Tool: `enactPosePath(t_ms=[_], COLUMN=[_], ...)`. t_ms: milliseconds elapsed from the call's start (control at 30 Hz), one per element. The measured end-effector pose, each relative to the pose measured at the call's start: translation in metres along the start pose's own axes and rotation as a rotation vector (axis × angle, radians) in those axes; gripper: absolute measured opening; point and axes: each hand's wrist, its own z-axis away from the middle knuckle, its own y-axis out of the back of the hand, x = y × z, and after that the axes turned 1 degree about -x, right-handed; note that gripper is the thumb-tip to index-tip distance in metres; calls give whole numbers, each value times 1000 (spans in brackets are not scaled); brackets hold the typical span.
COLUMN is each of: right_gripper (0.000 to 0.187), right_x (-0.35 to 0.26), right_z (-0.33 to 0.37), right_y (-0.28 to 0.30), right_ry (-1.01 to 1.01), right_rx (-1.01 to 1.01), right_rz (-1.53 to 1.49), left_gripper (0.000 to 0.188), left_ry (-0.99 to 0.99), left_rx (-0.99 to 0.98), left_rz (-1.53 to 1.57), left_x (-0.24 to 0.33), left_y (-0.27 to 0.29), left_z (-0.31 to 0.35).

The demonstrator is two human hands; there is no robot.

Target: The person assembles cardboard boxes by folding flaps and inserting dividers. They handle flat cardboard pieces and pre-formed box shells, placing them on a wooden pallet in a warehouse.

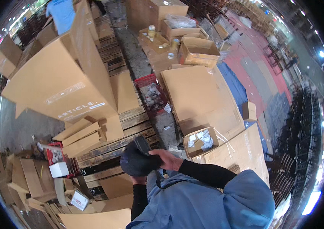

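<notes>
Right arm: elbow out to the side, black-sleeved forearm angled inward to the left; right hand (168, 159) grips the near right edge of a dark rounded cap-like object (137, 155), thumb side uppermost. Left forearm runs nearly straight forward; left hand (138, 179) sits under the object's near side, mostly hidden, so its finger closure cannot be told. Object held in front of the torso, above the slatted wooden pallet (139, 124).
</notes>
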Motion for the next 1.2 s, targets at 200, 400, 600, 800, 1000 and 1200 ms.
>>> enactPosePath(t_ms=[200,400,600,800,1000,1200], right_gripper=[20,23,31,42,38,35], right_x=[-8,-67,-163,-218,-290,-371], right_z=[5,-2,-4,-122,-240,-336], right_y=[78,93,83,98,1,-42], right_ry=[78,337,305,204,46,-130], right_rx=[127,6,-131,-293,-218,-204], right_rz=[-19,18,-451,-376,-117,-340], left_gripper=[61,58,56,61,42,29], left_ry=[413,567,429,197,-8,172], left_rx=[43,-122,-271,-431,-218,-159], left_rz=[545,426,299,125,-571,-549], left_x=[32,106,168,199,216,224], left_y=[-18,-101,-179,-211,-133,-159], left_z=[-70,-139,-203,-283,-423,-596])
